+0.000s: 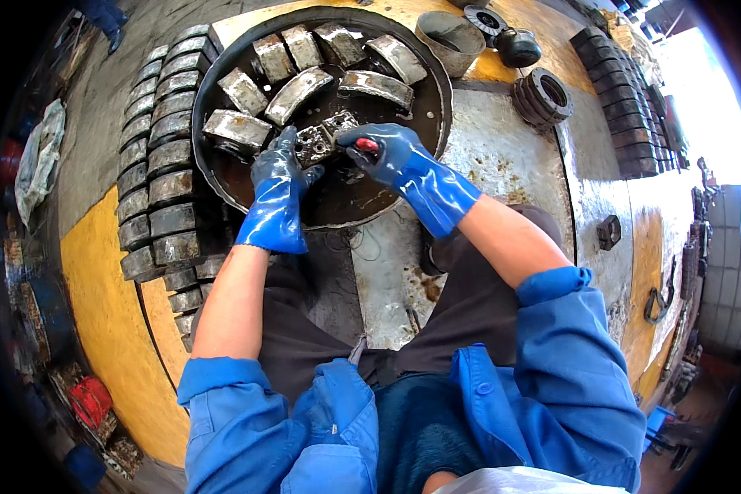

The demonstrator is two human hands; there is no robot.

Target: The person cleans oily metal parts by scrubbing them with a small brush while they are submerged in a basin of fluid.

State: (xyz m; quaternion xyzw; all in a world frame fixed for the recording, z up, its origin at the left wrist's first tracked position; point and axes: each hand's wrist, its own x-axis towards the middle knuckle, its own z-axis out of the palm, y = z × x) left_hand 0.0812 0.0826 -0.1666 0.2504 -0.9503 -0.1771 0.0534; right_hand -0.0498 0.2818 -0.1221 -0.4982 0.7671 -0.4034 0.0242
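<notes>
In a wide round pan [446,103] of dark, oily liquid, a metal block with holes [313,146] is gripped at its left side by my left hand [278,177], in a wet blue rubber glove. My right hand [391,156], gloved the same way, is closed around a small red object [367,146] at the block's right side. Most of that red object is hidden by the fingers, so its kind does not show. Several curved metal blocks [298,95] lie around the far and left parts of the pan, wet and shiny.
Rows of stacked curved metal blocks [173,154] stand left of the pan. More stacked blocks [622,107] are at the far right. A metal bucket [450,45], a dark round pot [519,48] and ribbed rings [542,97] sit beyond the pan. A small hexagonal part [608,232] lies right.
</notes>
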